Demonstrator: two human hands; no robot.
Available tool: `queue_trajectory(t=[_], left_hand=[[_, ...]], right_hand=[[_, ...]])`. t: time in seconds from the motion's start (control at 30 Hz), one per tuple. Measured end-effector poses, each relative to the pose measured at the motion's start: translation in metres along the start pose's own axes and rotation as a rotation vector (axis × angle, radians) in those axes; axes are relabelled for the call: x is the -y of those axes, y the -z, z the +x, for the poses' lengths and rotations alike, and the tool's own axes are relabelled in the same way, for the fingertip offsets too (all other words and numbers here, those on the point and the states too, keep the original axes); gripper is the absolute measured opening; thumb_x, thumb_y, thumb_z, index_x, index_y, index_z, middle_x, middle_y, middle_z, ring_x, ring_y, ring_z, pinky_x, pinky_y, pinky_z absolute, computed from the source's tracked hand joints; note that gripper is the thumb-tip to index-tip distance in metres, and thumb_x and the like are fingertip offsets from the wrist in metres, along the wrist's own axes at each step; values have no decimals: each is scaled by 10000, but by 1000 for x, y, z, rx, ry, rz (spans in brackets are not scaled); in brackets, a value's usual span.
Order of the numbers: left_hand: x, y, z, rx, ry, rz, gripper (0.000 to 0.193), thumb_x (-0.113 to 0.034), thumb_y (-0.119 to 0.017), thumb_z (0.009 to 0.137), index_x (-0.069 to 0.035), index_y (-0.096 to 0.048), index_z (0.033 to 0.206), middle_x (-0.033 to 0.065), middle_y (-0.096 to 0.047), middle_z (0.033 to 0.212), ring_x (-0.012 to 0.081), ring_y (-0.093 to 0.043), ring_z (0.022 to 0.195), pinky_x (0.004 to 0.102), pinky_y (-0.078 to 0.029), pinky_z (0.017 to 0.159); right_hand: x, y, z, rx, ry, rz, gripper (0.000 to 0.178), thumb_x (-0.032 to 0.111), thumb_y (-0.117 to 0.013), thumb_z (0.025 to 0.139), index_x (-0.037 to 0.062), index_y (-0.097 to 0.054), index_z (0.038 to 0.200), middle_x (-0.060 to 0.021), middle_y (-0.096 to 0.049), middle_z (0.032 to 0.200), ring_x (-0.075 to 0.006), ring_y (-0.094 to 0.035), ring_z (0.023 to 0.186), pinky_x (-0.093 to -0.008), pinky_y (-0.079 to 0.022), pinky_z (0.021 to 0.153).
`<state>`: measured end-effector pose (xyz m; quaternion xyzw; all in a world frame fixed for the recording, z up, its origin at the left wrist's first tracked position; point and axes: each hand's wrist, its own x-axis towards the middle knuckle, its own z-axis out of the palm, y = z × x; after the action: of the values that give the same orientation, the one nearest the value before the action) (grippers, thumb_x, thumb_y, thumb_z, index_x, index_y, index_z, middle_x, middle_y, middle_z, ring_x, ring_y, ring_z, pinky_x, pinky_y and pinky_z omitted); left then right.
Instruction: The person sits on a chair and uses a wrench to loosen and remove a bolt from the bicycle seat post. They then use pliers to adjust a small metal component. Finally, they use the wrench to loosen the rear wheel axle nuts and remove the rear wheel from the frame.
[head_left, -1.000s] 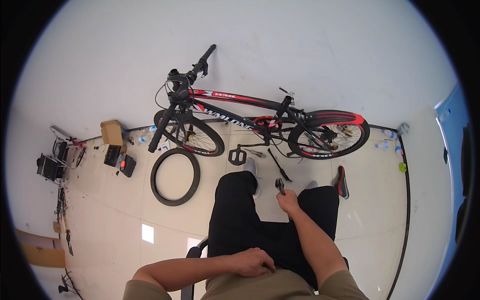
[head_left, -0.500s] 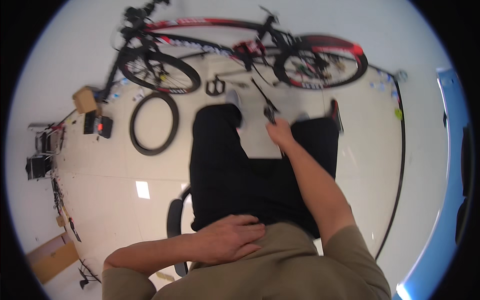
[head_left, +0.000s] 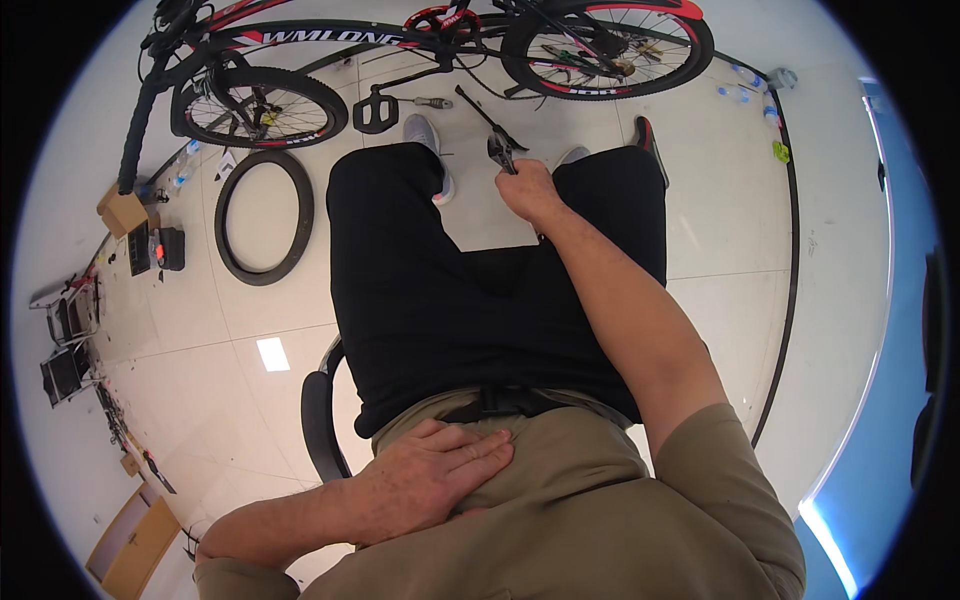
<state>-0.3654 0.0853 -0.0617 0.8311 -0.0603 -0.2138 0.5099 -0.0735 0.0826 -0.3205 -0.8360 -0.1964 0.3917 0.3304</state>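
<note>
You are gripping pliers [head_left: 500,152] in your right hand [head_left: 530,192], reaching toward the bike [head_left: 450,40]; your left hand [head_left: 425,480] is lying spread on your shirt. Next, I judge, you need to lean closer to the pedal [head_left: 376,113].

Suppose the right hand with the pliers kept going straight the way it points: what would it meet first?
Probably the thin black rod lying on the floor just ahead of the right hand and pliers, then the bike's rear wheel; depth is unclear.

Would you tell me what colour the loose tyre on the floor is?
Black; the loose tyre shows best in the head view.
</note>
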Motion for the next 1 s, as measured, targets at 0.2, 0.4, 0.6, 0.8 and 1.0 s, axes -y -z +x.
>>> queue_trajectory(t=[0.2,0.4,0.6,0.8,1.0], left_hand=[[27,-4,10,-215,299,-495,270,-216,-644,936,-13,-707,1103,129,-701,1165,270,-661,950,345,-521,833],[49,-11,28,-413,371,-309,144,-122,-752,865,-18,-730,961,108,-709,1007,289,-666,896,355,-550,829],[53,-5,23,-233,179,-141,370,-215,-736,887,-7,-654,1183,144,-683,983,336,-633,1011,403,-541,883],[55,-10,38,-69,177,-57,357,-140,-663,876,12,-611,1195,212,-669,950,370,-627,1000,448,-533,872],[44,3,48,92,219,-45,393,10,-569,795,30,-571,1188,224,-667,816,405,-664,855,488,-538,817]], right_hand=[[2,3,0,-4,-14,-4,264,180,-587,822,-53,-677,906,-267,-685,898,-409,-674,879,-457,-528,795],[1,-4,2,18,-22,19,269,182,-581,818,-45,-681,922,-274,-687,928,-445,-660,937,-475,-513,843],[-10,0,5,-19,94,-89,311,222,-578,813,-65,-666,892,-303,-664,865,-440,-667,850,-487,-504,765],[-14,-2,4,-28,36,-34,280,212,-588,854,-53,-659,909,-248,-665,815,-359,-668,794,-445,-490,739],[-14,-1,3,-1,-45,61,273,209,-593,864,-62,-628,865,-171,-616,729,-255,-602,705,-411,-469,695]])
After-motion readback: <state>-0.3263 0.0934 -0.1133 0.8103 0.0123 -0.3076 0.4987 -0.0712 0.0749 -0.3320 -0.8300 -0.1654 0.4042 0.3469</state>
